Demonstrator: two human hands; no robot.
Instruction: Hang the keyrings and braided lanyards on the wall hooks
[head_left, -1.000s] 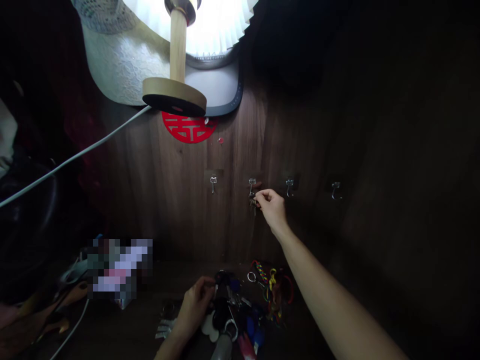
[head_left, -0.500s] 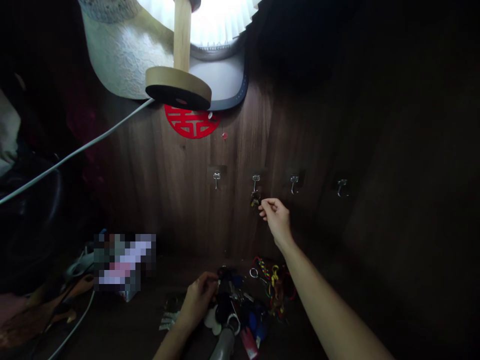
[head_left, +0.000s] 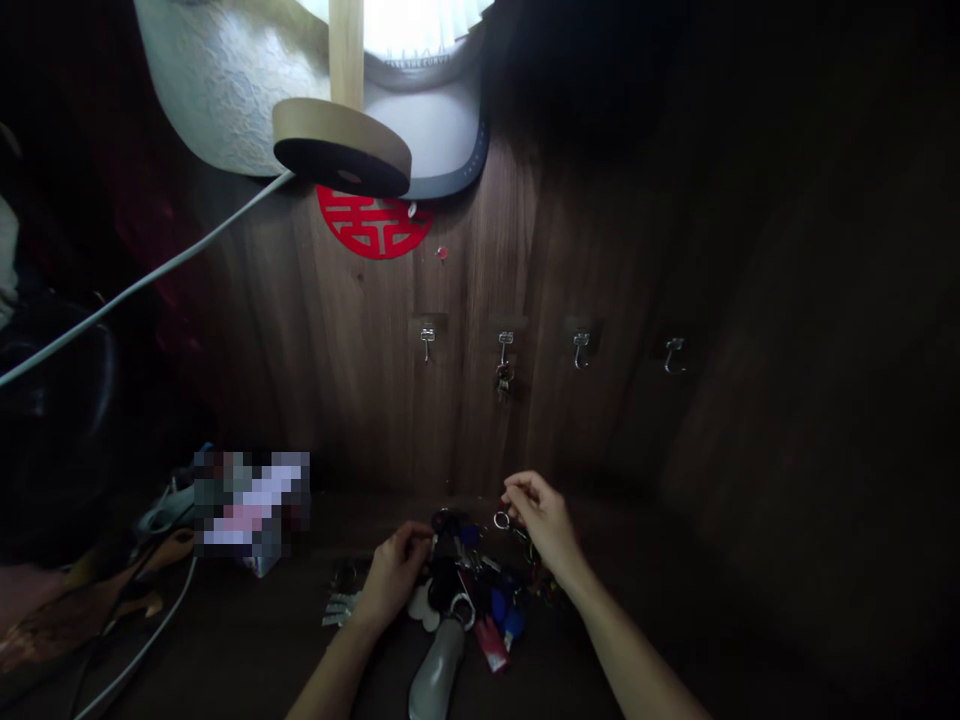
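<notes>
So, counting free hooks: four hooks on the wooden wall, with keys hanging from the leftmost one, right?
Not quite. The head view shows the keys hanging from the second hook from the left; the leftmost hook is bare. Four hooks is correct.

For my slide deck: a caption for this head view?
Both hands in a heap of keys below four wall hooks.

Dark wooden tabletop (head_left: pixel 660 640), heap of keys and keyrings (head_left: pixel 480 590), grey cable (head_left: pixel 131 655)

We read one sign only: red double-happiness character 囍, paper cutout (head_left: pixel 373 222), stuck on wood panel (head_left: pixel 337 340) below lamp base (head_left: pixel 341 160). No other legible text.
</notes>
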